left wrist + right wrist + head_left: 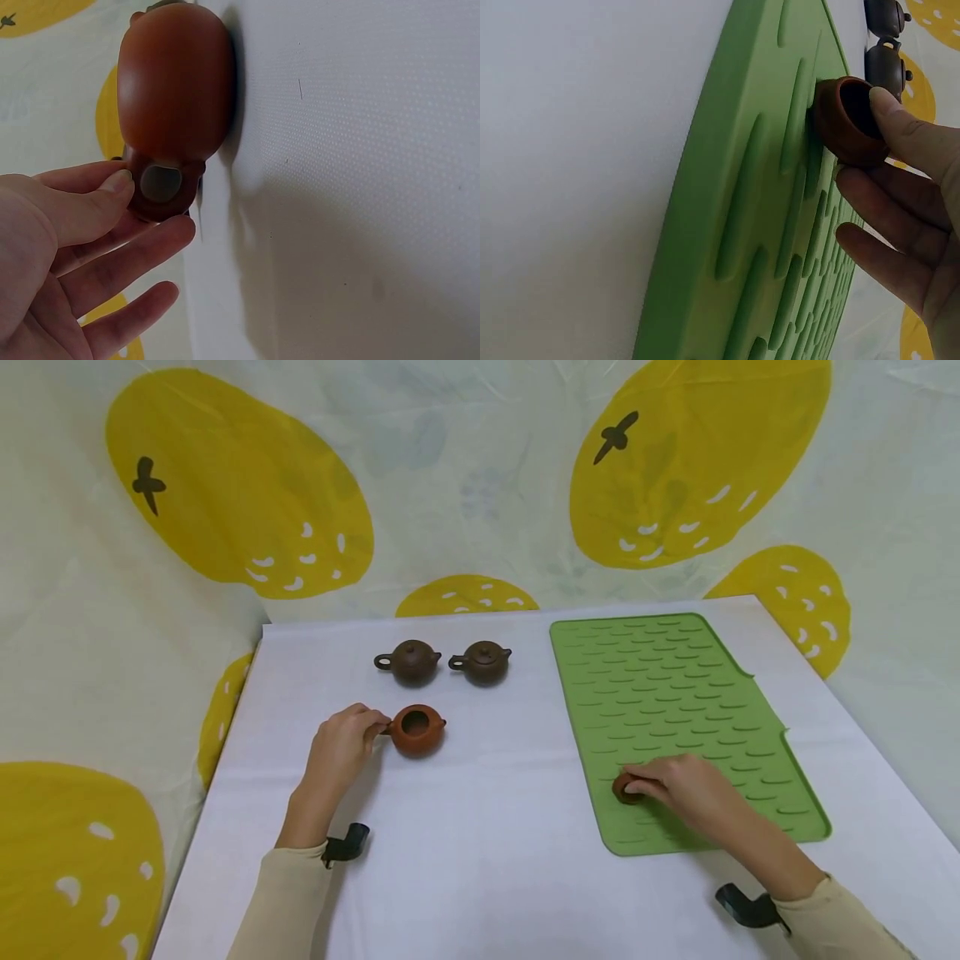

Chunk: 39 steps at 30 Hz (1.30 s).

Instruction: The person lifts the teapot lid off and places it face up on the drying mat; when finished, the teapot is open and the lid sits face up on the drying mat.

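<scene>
A reddish-brown clay teapot (pixel 417 739) without its lid stands on the white cloth, spout to the right. My left hand (pixel 345 739) pinches its handle (pixel 169 196) between thumb and fingers, the lower fingers spread in the left wrist view. Over on the green ridged mat (pixel 652 693), my right hand (pixel 686 785) grips a small reddish-brown teacup (pixel 838 124) by its rim, thumb at the mouth. The cup is close over the mat's near left part, with its open mouth turned upward.
Two dark brown teapots, one on the left (pixel 414 663) and one on the right (pixel 484 662), stand side by side behind the reddish one, lids on. A white cloth (pixel 495 843) covers the table. Behind it hangs a curtain (pixel 465 468) with yellow fruit shapes.
</scene>
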{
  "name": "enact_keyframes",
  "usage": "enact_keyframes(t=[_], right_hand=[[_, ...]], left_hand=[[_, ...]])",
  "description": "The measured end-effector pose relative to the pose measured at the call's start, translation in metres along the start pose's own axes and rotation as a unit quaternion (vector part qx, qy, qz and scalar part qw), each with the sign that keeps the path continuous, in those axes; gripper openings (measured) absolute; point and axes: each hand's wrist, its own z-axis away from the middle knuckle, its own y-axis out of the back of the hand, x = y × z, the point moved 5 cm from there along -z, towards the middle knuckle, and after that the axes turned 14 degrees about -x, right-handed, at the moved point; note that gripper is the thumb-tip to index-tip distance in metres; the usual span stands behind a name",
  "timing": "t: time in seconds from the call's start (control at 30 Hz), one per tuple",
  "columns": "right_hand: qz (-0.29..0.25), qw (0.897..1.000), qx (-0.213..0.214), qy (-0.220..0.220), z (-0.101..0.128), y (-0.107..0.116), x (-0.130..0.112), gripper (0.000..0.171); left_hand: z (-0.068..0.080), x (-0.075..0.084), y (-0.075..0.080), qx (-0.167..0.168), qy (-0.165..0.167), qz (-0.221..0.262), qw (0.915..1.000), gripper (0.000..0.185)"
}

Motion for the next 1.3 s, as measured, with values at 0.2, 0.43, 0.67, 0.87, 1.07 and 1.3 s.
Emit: enact_keyframes(t=[0.2,0.43,0.67,0.87,1.07,1.3], right_hand=[[-0.010,1.000,0.003,0.009,-0.0052,-0.0010,0.0068,0.018],[-0.026,1.000,-0.005,0.004,-0.0068,-0.0013,0.0103,0.013],[-0.025,1.000,-0.008,-0.003,-0.0046,-0.0002,0.0098,0.017],[-0.026,0.999,-0.018,-0.018,-0.0033,0.0002,0.0095,0.021],[-0.021,0.999,-0.026,-0.033,-0.0020,0.0014,0.0105,0.022],[-0.013,0.999,-0.019,-0.030,-0.0008,0.0029,0.0106,0.022]], left_hand=[[-0.0003,0.0001,-0.0007,-0.003,0.003,0.002,1.0000,0.010],[-0.0008,0.0004,0.0000,-0.004,0.004,0.005,1.0000,0.011],[-0.0008,0.0002,0.0008,-0.004,0.004,0.005,1.0000,0.010],[-0.0010,0.0002,0.0011,-0.006,0.006,0.008,0.9999,0.011],[-0.0011,0.0000,0.0002,-0.006,0.005,0.008,0.9999,0.011],[-0.0011,0.0006,0.0007,-0.009,0.010,0.009,0.9999,0.011]])
